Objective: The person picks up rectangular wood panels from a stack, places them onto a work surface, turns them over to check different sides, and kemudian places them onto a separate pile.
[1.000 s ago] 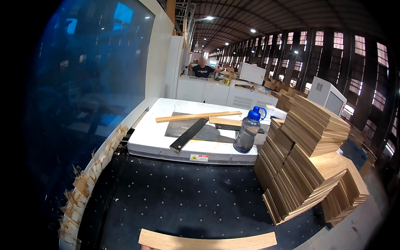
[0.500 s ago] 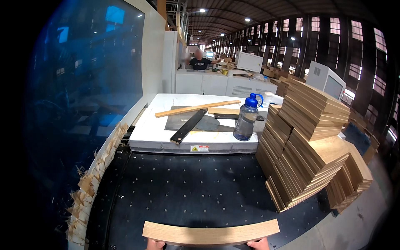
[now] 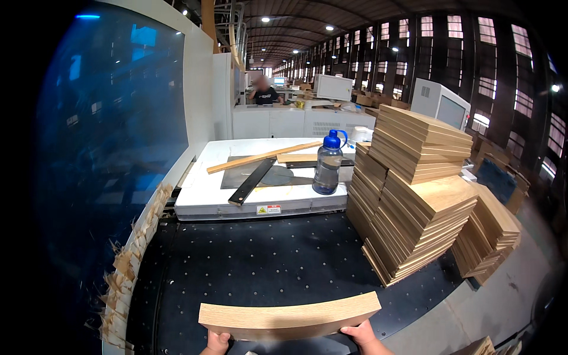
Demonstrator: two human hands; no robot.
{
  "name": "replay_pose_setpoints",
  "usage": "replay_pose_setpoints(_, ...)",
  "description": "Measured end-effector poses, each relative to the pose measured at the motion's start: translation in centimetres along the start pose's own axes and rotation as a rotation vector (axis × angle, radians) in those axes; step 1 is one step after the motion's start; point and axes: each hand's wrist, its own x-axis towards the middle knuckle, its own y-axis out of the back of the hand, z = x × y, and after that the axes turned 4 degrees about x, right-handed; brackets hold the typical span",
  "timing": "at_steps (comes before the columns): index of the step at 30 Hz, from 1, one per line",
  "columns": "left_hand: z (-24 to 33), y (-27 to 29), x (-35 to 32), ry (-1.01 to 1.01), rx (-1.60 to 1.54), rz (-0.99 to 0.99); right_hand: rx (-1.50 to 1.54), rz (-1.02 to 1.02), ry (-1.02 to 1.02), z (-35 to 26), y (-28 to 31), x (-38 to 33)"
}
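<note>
A light wooden board (image 3: pixel 290 315), seen mostly along its edge, lies across the near end of the black dotted table (image 3: pixel 254 254). It looks thick, like several boards stacked together, but I cannot tell for sure. My left hand (image 3: pixel 218 342) grips its left end, thumb pressed against the near side. At the right end my right hand (image 3: pixel 360 334) holds it the same way, thumb on the near face and the other fingers hidden beneath. To the right stands a tall stack of wooden boards (image 3: pixel 414 219) on the table.
Beyond the black table, a white machine top (image 3: pixel 195 192) carries a blue-capped water bottle (image 3: pixel 328 165), a black bar (image 3: pixel 253 180) and a wooden strip (image 3: pixel 260 157). A blue-windowed machine (image 3: pixel 118 130) with frayed bristles (image 3: pixel 121 278) borders the left. A person (image 3: pixel 264 92) is far back.
The board has risen in view, showing more of its near side and more of both hands. My view has turned slightly right, so the surroundings appear shifted left.
</note>
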Motion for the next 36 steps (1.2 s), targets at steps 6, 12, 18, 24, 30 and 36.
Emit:
replay_pose_setpoints(6, 3.2, 0.3, 1.4, 0.244, -0.19, -0.165, 0.049, -0.018, 0.036, 0.4, -0.1, 0.5)
replay_pose_setpoints(12, 8.4, 2.9, 2.6, 0.262, 0.221, -0.399, 0.057, 0.018, 0.051, 0.1, -2.1, -0.6)
replay_pose_setpoints(18, 6.9, -0.4, 3.8, 0.287, 0.3, -0.45, 0.054, 0.02, 0.055, -1.6, 0.1, 0.6)
replay_pose_setpoints(24, 8.1, 0.5, 2.5, 0.601, -0.361, -0.212, 0.001, 0.01, 0.013, -0.3, 0.4, 0.1)
replay_pose_setpoints(30, 8.7, 0.3, 2.9, 0.554, -0.407, -0.191, 0.122, -0.123, -0.001, -1.9, -1.0, 0.2)
replay_pose_setpoints(36, 7.5, -0.5, 2.5, 0.538, -0.382, -0.185, 0.126, -0.123, -0.065, -1.4, 0.3, 0.3)
